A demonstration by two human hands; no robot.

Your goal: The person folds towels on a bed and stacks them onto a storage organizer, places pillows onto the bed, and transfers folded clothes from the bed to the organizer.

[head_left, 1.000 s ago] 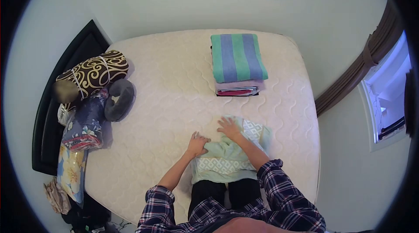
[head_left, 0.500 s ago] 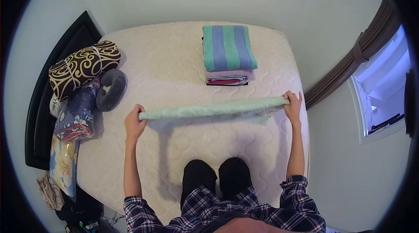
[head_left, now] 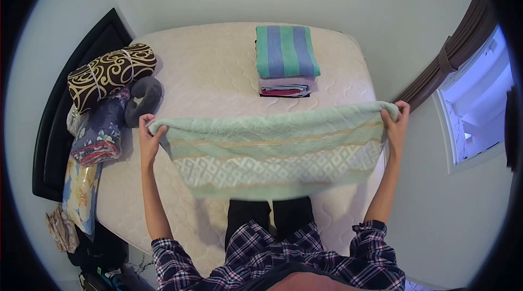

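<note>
A light green towel [head_left: 272, 152] with a white patterned band and thin tan stripes is stretched out above the mattress [head_left: 201, 73]. My left hand [head_left: 150, 138] pinches its upper left corner. At the upper right corner my right hand [head_left: 396, 122] grips the cloth between thumb and fingers. The towel's lower edge hangs toward my knees and is slightly blurred. Beyond the towel stands a folded stack, with a green and blue striped towel [head_left: 286, 51] on top and other folded cloths [head_left: 284, 88] beneath it.
Along the dark headboard [head_left: 52, 144] at the left lie a brown patterned roll [head_left: 111, 76], a grey neck pillow [head_left: 144, 100], a wrapped floral bundle [head_left: 101, 133] and a yellow-flowered pillow [head_left: 80, 193]. A brown curtain [head_left: 436, 73] and a window [head_left: 474, 105] are at the right.
The green towel went from lying bunched on the mattress to being lifted and spread, its patterned side now showing. Both hands have moved apart, each taking hold of a corner.
</note>
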